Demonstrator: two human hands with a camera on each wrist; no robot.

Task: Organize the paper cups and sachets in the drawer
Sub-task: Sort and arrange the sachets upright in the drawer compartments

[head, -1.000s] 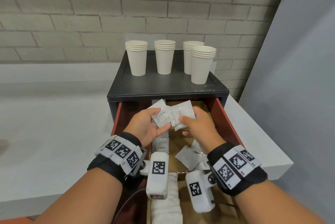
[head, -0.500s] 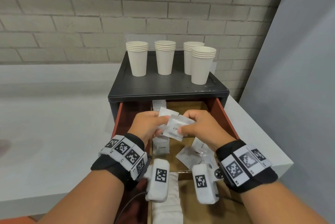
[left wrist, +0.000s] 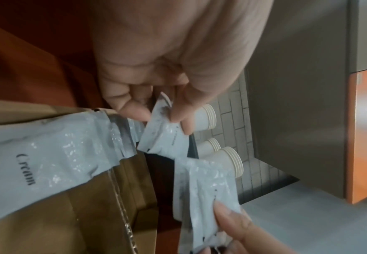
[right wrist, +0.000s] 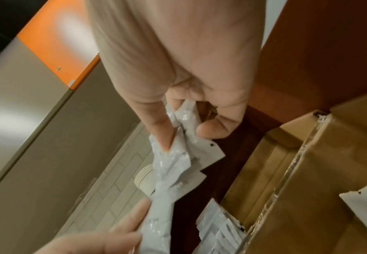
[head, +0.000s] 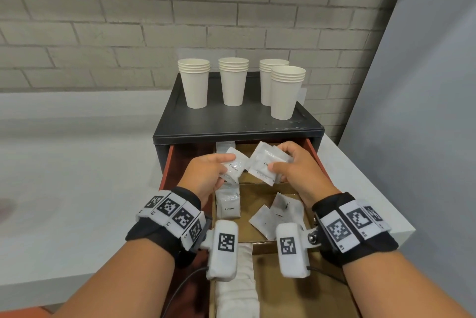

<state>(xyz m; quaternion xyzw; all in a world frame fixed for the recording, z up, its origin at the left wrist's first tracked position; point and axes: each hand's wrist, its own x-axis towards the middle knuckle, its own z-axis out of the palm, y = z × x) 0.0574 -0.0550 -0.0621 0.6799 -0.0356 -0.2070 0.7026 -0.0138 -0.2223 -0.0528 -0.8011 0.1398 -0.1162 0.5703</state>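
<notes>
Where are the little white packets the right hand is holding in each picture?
Head: the bunch of small white cream sachets sits centre, over the open drawer, pinched by the right hand.
Left wrist: lower middle, right hand's fingers below.
Right wrist: centre, under the hand.
Shared landmark: the stacked white paper cups.

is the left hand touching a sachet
Touching: the left wrist view shows the left hand pinching a sachet between thumb and fingertip.
</notes>
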